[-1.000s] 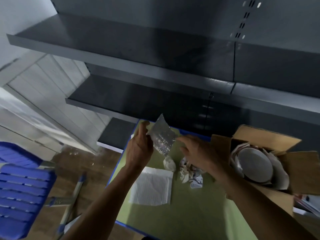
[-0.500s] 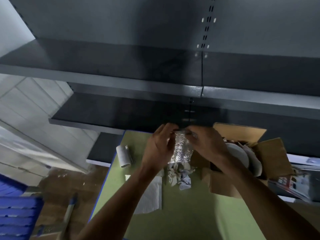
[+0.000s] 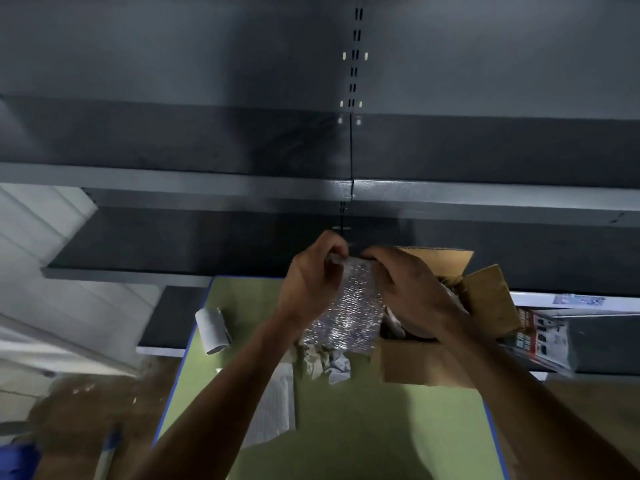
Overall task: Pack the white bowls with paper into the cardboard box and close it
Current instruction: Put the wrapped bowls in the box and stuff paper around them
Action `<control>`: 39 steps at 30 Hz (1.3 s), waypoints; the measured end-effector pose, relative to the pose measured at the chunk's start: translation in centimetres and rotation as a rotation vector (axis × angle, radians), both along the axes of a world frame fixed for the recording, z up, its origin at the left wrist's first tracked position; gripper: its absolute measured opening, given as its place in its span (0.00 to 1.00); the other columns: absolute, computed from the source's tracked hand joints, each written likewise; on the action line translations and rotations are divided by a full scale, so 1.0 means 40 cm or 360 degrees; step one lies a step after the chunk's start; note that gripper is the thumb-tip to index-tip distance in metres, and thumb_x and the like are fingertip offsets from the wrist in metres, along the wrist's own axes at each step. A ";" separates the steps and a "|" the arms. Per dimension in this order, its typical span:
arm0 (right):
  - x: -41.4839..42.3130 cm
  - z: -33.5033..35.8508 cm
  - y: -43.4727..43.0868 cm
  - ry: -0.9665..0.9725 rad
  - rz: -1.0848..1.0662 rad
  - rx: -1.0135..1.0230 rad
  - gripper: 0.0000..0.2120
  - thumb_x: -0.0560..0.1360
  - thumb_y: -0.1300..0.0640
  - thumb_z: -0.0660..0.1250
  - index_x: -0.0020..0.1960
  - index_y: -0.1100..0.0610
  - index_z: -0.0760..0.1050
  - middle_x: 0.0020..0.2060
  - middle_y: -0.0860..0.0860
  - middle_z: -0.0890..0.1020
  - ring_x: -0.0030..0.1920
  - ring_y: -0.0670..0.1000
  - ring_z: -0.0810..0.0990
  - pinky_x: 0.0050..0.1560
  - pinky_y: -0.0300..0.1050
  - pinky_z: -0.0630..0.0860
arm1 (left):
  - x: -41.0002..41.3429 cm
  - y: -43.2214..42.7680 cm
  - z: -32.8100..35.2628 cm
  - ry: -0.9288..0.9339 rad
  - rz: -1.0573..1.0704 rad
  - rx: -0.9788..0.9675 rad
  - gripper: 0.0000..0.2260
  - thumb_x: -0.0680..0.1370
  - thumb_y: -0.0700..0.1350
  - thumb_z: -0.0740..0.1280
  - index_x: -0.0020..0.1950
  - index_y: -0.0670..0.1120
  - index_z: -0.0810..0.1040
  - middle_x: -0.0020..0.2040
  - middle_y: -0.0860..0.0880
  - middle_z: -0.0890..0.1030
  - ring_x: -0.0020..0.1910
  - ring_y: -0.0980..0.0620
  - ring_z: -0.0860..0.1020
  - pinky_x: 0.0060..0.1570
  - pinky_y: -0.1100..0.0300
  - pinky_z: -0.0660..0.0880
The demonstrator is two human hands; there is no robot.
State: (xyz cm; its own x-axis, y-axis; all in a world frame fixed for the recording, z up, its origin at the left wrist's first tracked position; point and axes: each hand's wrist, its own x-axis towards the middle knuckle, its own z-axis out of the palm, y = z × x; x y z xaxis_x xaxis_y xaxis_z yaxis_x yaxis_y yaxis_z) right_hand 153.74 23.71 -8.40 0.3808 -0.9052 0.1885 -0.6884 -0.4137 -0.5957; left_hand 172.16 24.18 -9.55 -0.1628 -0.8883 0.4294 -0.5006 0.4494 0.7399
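Room: dark grey metal shelves [image 3: 242, 188] fill the back. A white wall is on the left, and the brown floor [image 3: 86, 410] is below it.
Table: a green table [image 3: 363, 427] with a blue edge stands right up against the shelves.
Box: a cardboard box [image 3: 422, 362] sits on the far right part of the table. Its flaps are open and stick up at the back and on the right.
Inside the box: the right hand covers most of it, so the bowls cannot be seen.
Left hand: the left hand [image 3: 308, 282] is up above the table. Its fingers are curled and pinch the top left edge of the bubble wrap [image 3: 353, 313].
Right hand: the right hand [image 3: 412, 289] is in front of the box. Its fingers are curled and pinch the top right edge of the bubble wrap.
Bubble wrap: it is clear and shiny. It hangs down between the two hands, just left of the box.
Crumpled paper: a small pile of crumpled paper [image 3: 325, 362] lies on the table under the bubble wrap, beside the box.
Flat paper: a white flat paper [image 3: 277, 403] lies on the table, partly under the left arm.
Roll: a white roll [image 3: 212, 329] lies near the left edge of the table.
Writing: a red and black package [image 3: 540, 337] sits to the right of the box. It has white letters, but they are too blurry to read.
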 end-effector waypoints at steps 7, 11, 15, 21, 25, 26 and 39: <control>-0.030 -0.012 -0.001 0.0218 0.0044 0.0075 0.17 0.81 0.53 0.55 0.68 0.52 0.69 0.54 0.49 0.71 0.51 0.48 0.75 0.52 0.50 0.76 | -0.015 0.003 -0.014 0.0346 -0.0242 0.0566 0.06 0.78 0.42 0.69 0.49 0.45 0.72 0.39 0.53 0.76 0.36 0.57 0.74 0.35 0.59 0.72; -0.044 -0.025 0.018 0.0224 0.0100 0.0109 0.22 0.82 0.46 0.51 0.73 0.53 0.66 0.50 0.48 0.69 0.49 0.46 0.72 0.50 0.51 0.75 | -0.024 0.009 -0.048 0.0400 -0.0230 0.0548 0.08 0.75 0.35 0.69 0.47 0.42 0.71 0.37 0.54 0.75 0.35 0.59 0.73 0.36 0.61 0.71; -0.074 -0.041 0.018 0.0240 0.0065 0.0085 0.22 0.82 0.45 0.52 0.73 0.50 0.66 0.49 0.45 0.68 0.51 0.44 0.72 0.49 0.50 0.77 | -0.040 0.017 -0.037 0.0521 -0.0348 0.0838 0.13 0.75 0.49 0.73 0.47 0.44 0.72 0.36 0.54 0.74 0.35 0.55 0.72 0.34 0.58 0.69; -0.113 -0.039 0.021 0.0238 0.0031 0.0080 0.11 0.78 0.52 0.64 0.61 0.49 0.76 0.48 0.44 0.74 0.45 0.45 0.77 0.45 0.45 0.75 | -0.073 0.005 -0.046 0.0299 -0.0406 0.0739 0.07 0.76 0.38 0.70 0.49 0.41 0.72 0.39 0.50 0.77 0.34 0.58 0.77 0.33 0.65 0.72; -0.148 -0.042 0.034 0.0241 0.0056 0.0140 0.08 0.75 0.55 0.69 0.53 0.49 0.73 0.44 0.45 0.82 0.39 0.44 0.80 0.37 0.44 0.77 | -0.088 0.002 -0.060 0.0073 -0.0480 0.0673 0.08 0.75 0.37 0.71 0.51 0.43 0.74 0.44 0.47 0.79 0.40 0.51 0.79 0.38 0.58 0.75; -0.155 -0.042 0.038 0.0258 0.0065 0.0161 0.09 0.74 0.55 0.69 0.52 0.49 0.71 0.43 0.45 0.82 0.38 0.43 0.80 0.35 0.42 0.77 | -0.095 0.003 -0.063 0.0031 -0.0492 0.0645 0.07 0.75 0.38 0.70 0.49 0.43 0.74 0.42 0.47 0.78 0.39 0.49 0.78 0.37 0.55 0.74; -0.229 -0.015 0.077 0.0170 -0.0021 0.0157 0.10 0.76 0.49 0.66 0.52 0.51 0.67 0.37 0.41 0.75 0.35 0.42 0.74 0.35 0.37 0.70 | -0.190 -0.013 -0.052 0.0105 -0.0720 0.0508 0.09 0.72 0.32 0.68 0.46 0.44 0.73 0.40 0.50 0.76 0.38 0.51 0.75 0.37 0.52 0.71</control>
